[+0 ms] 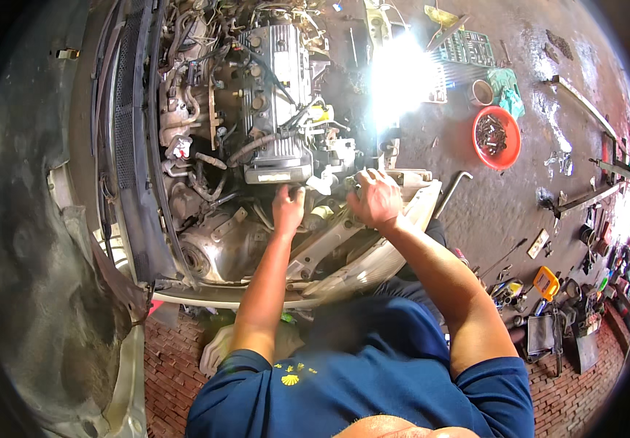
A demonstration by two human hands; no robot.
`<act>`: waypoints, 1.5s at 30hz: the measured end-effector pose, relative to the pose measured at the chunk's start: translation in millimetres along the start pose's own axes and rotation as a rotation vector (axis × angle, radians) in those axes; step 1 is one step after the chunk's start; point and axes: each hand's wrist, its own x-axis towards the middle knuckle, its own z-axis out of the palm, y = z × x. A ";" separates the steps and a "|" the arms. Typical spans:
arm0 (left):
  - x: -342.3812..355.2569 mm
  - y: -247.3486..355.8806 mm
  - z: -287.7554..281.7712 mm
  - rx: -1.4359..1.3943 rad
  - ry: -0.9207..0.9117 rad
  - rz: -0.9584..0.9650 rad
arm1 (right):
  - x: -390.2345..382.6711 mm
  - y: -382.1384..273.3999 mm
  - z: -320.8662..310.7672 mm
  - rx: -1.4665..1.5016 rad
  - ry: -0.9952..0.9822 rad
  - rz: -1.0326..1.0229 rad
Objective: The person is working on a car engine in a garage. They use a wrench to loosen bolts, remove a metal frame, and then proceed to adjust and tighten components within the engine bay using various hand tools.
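Note:
An engine [278, 95] with a ribbed metal valve cover and many hoses sits in a car's open bay. My left hand [288, 209] is at the lower end of the valve cover, fingers curled, with whatever they grip hidden. My right hand [378, 198] is bent over parts at the engine's right end, next to a pale metal body panel [421, 208]; what its curled fingers hold is too hidden to make out. A white piece [321, 184] lies between my hands.
A dark panel [44, 263] runs along the left. On the floor at the right are a red bowl of bolts [499, 157], a green socket case [464, 47], a can [480, 93], a bent bar [452, 191], metal stands [585, 102] and scattered tools [589, 317]. Bright glare covers part of the upper middle.

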 end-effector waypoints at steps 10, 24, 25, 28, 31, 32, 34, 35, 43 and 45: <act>6.9 29.1 -19.2 -0.456 -0.041 -0.379 | -0.6 10.0 -1.6 0.011 0.009 0.023; 14.9 -6.7 -7.0 -0.638 0.058 -0.427 | 2.2 3.0 -1.9 -0.006 -0.114 0.119; 12.0 16.0 -11.3 -0.639 0.043 -0.427 | 0.4 5.6 -3.3 -0.004 -0.089 0.106; 0.6 57.7 -18.7 -0.165 0.063 -0.057 | -1.7 7.9 -2.5 -0.004 -0.051 0.091; 1.8 52.8 -8.5 -0.299 0.062 -0.176 | -3.0 11.8 -3.8 -0.006 -0.004 0.058; 8.7 8.8 -6.7 -0.101 0.126 -0.167 | 1.6 2.4 -2.4 0.006 0.014 0.012; 21.9 -60.5 -17.4 -0.287 0.078 -0.312 | 8.9 -16.7 1.4 0.036 0.039 -0.066; 18.3 -22.8 -2.5 -0.417 0.000 -0.397 | 0.6 5.3 1.8 0.001 0.032 -0.012; -3.8 67.8 -26.4 -0.459 -0.006 -0.239 | -3.4 9.9 -0.2 -0.023 -0.022 0.056; 5.1 35.4 -20.6 -0.413 0.044 -0.314 | 0.3 6.6 0.6 0.021 -0.007 0.035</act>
